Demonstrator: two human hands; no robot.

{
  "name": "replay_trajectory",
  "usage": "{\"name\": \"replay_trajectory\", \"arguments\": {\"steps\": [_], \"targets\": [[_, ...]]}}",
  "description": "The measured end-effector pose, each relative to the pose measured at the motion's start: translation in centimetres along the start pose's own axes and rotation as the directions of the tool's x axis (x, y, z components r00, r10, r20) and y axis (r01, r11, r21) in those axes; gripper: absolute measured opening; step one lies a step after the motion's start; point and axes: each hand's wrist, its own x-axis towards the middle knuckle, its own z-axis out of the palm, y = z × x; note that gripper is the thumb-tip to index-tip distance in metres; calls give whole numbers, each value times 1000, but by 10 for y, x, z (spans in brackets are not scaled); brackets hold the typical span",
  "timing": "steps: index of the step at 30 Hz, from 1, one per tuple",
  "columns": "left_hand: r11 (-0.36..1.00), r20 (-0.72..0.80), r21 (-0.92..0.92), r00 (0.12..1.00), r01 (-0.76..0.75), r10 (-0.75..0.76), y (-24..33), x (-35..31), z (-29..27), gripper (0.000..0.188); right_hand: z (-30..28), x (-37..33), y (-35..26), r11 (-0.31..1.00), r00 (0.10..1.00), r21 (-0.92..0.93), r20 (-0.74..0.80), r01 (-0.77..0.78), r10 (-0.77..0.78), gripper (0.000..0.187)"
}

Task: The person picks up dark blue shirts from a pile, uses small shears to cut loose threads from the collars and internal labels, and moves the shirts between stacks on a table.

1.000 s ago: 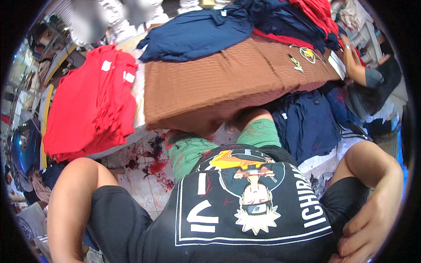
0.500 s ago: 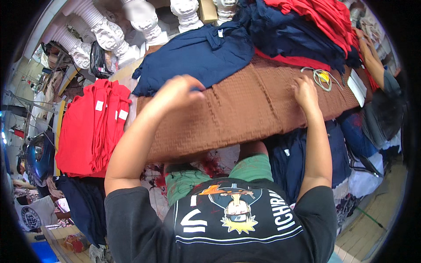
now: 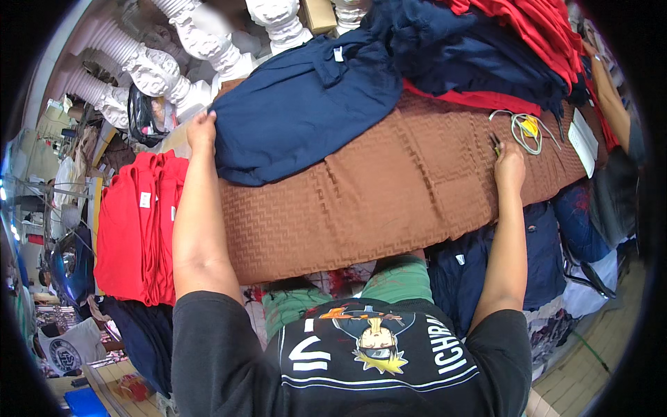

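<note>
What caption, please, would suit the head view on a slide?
Left hand at the edge of a navy garment, right hand holding snips over brown cloth.

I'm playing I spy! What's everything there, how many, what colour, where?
Brown cloth: one, brown, middle
Navy garment: one, dark blue, upper part of brown cloth
Garment pile: one, navy and red, upper right
Red garments: stacked, count unclear, red, left
Lower garments: count unclear, navy, lower right and left
Snips: one, dark, cloth's right half
Cord: one, pale with yellow piece, right of snips
Flat thing: one, white, far right
Carved columns: several, white, top left
Box: one, tan, top
Co-worker's arm: one, bare, far right
T-shirt: one, black, bottom
Shorts: one pair, green, bottom middle
Left grip: one, bare, at navy garment's left edge
Right grip: one, bare, holding snips
</note>
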Motion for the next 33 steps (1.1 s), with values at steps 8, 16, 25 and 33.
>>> {"name": "replay_trajectory", "arguments": {"steps": [8, 16, 25, 33], "targets": [[512, 302, -248, 436, -823, 848, 105, -238, -62, 19, -37, 4, -17, 594, 968, 797, -50, -109, 246, 28], [772, 292, -69, 728, -631, 621, 39, -276, -85, 13, -82, -6, -125, 593, 987, 791, 149, -151, 53, 32], [728, 545, 160, 675, -667, 498, 37, -219, -44, 28, 8, -13, -246, 894, 685, 370, 721, -252, -105, 44], [914, -241, -343, 961, -215, 136, 41, -9, -140, 23, -87, -14, -269, 168, 814, 938, 348, -304, -465, 31]]}}
